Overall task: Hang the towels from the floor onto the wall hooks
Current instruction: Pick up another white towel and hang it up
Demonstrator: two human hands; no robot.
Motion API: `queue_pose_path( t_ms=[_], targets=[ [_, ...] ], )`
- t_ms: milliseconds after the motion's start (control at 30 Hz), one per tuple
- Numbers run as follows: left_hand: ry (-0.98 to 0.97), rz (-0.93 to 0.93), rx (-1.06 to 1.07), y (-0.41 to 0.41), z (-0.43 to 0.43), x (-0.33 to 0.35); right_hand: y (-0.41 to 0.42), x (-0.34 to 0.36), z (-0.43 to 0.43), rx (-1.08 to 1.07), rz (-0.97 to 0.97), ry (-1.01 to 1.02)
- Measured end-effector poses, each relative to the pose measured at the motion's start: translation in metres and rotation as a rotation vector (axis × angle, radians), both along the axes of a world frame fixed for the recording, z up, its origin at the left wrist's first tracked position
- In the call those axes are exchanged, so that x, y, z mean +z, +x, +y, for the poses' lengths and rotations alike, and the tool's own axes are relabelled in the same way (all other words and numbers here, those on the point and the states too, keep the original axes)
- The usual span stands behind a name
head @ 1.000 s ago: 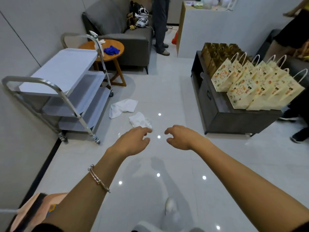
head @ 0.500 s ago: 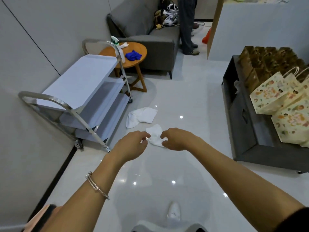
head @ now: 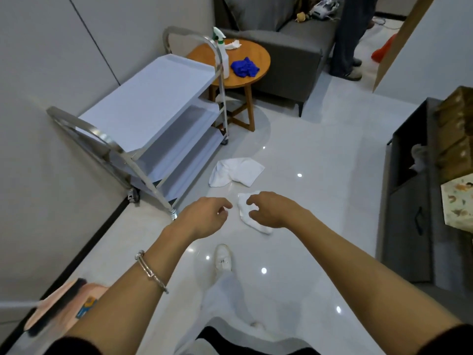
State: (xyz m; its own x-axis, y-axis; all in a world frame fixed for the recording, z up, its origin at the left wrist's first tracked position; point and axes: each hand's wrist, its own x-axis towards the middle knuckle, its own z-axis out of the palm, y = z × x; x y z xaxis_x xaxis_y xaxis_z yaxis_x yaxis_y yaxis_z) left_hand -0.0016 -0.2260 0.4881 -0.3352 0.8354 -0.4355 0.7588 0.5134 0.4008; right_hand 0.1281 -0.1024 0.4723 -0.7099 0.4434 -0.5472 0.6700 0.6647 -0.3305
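Two white towels lie on the glossy floor. The larger towel point(head: 236, 171) is crumpled beside the trolley's lower shelf. The smaller towel point(head: 249, 213) lies nearer to me, partly hidden behind my right hand point(head: 271, 210). That hand hovers over it with fingers loosely curled and holds nothing. My left hand point(head: 204, 217), a bracelet on its wrist, hangs just left of the small towel, fingers loosely curled and empty. No wall hooks are in view.
A steel three-shelf trolley point(head: 153, 119) stands against the left wall. Behind it is a round wooden table point(head: 245, 62) with a spray bottle and a blue cloth, then a grey sofa point(head: 286, 37). A dark low cabinet point(head: 409, 190) with paper bags is at right. A person stands far back.
I have stepped closer to the towels and the view has tilted down. Both hands now reach the small towel, which was further ahead of them before.
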Motion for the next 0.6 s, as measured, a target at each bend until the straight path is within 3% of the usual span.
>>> queue_pose_path(
  t_ms=[300, 600],
  targets=[
    [0.044, -0.039, -0.149, -0.066, 0.155, -0.014, -0.038, -0.001, 0.129, -0.185, -0.097, 0.046],
    [0.095, -0.100, -0.198, -0.160, 0.260, -0.021, -0.126, -0.001, 0.214, -0.183, -0.240, 0.056]
  ],
)
